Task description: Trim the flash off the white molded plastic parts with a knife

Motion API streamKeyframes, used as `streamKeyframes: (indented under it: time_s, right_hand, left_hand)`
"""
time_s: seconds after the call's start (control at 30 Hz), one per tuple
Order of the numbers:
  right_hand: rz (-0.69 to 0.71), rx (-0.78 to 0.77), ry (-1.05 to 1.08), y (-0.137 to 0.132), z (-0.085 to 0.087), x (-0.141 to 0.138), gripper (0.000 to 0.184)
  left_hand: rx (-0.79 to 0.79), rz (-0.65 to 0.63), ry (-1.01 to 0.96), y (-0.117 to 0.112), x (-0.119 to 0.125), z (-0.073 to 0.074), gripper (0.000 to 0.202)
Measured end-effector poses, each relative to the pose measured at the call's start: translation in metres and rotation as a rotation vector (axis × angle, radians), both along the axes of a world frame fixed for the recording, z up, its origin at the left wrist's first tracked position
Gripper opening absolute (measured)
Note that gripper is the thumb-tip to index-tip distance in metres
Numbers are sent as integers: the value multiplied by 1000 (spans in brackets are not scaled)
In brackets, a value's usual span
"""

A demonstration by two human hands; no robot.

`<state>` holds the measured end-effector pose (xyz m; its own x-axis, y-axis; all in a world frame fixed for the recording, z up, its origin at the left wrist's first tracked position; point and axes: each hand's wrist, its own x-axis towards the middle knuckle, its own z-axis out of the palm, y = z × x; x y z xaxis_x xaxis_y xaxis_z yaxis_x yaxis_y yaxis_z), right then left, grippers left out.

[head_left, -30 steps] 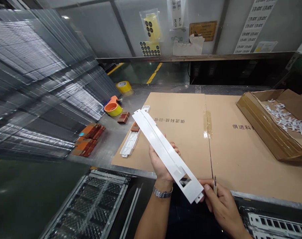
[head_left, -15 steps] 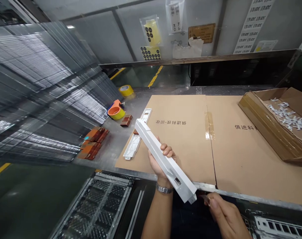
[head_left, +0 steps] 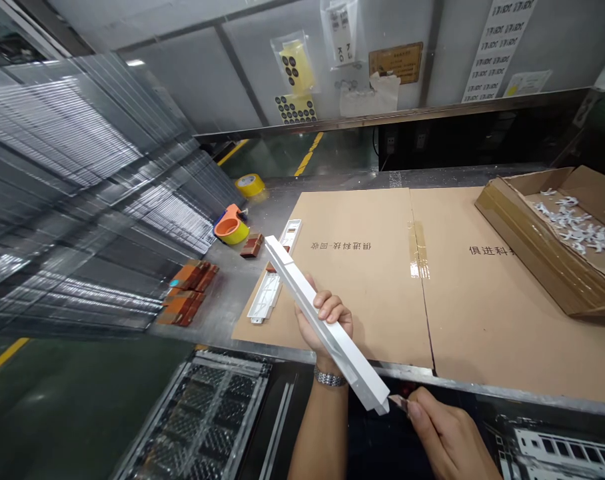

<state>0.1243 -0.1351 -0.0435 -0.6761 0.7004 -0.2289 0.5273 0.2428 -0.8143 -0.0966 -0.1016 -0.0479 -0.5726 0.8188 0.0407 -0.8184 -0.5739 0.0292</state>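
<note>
White plastic strip (head_left: 327, 325) gripped in left hand (head_left: 324, 325); right hand (head_left: 445, 437) pinches small blade (head_left: 397, 401) at its near end.

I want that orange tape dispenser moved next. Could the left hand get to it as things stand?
Probably not right away: the left hand is wrapped around the long white plastic part. The bench between it and the orange tape dispenser looks open, with only small brown blocks nearby.

Long white plastic bar (head_left: 322, 320) is held edge-on, tilted diagonally above the worktop's (head_left: 242, 280) near edge; small blade (head_left: 398, 402) is set against its lower end.
</note>
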Motion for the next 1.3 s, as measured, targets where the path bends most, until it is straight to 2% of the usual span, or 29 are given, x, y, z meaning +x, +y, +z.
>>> streamKeyframes:
  time_s: [0.4,0.6,0.87,1.07,1.3]
  right_hand:
    - [8,69,1,0,2,-3,42]
    - [38,162,-18,0,-1,-2,39]
    - [48,237,10,0,-1,-1,40]
    - [67,217,38,1,-3,1,39]
    - [93,174,12,3,-1,5,42]
  left_hand:
    - [-14,14,9,0,1,0,32]
    - [-1,-2,4,0,1,0,42]
    - [32,-31,1,1,3,-6,39]
    - [39,-53,-10,2,4,-9,39]
    - [20,-64,-28,5,7,-6,48]
